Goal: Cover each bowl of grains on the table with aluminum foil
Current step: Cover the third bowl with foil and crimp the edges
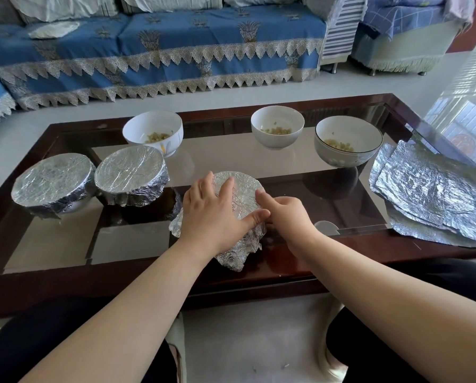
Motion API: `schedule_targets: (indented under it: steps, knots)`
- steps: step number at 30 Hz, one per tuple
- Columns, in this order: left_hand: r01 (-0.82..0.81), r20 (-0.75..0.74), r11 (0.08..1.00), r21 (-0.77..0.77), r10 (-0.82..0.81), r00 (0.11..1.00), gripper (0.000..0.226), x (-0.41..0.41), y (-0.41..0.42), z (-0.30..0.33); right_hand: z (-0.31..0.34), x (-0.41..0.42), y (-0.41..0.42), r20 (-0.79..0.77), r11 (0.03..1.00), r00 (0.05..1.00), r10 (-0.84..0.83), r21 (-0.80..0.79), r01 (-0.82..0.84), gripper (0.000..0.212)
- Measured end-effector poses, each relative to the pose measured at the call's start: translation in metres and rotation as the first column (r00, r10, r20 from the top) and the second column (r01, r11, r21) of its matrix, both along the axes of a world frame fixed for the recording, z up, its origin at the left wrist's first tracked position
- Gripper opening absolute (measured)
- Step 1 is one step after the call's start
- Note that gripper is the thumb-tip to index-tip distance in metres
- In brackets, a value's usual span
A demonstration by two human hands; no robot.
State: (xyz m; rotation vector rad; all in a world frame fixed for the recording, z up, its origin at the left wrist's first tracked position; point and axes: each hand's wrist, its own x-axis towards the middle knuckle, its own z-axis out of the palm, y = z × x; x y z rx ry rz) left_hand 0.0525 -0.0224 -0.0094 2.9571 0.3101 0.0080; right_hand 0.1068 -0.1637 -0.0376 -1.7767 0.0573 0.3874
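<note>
Pressing flat with the left hand [212, 208] while the right hand [282, 214] pinches foil [239, 189] under the rim should seal bowl 3 best.

Bare glass table [300, 161] lies open between my hands and the three uncovered bowls [277, 130] at the back, while two foil-wrapped bowls [130, 175] block my left and stacked foil sheets [430, 194] crowd my right.

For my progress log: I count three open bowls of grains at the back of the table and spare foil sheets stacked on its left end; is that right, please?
Not quite: the head view shows the spare foil sheets on the table's right end. The three open bowls are at the back.
</note>
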Motion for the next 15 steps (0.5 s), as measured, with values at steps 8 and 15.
schedule_targets:
  steps: [8,15]
  knots:
    - [0.038,-0.156,0.999,-0.020,-0.040,0.987,0.111,-0.007,0.016,0.028,0.016,0.026,-0.008,0.077,0.958,0.982,0.170,-0.246,-0.147,0.044]
    - [0.249,-0.138,0.968,-0.003,-0.248,0.959,0.126,-0.002,0.030,0.016,0.017,0.035,-0.010,0.117,0.939,0.957,0.265,-0.255,-0.229,0.043]
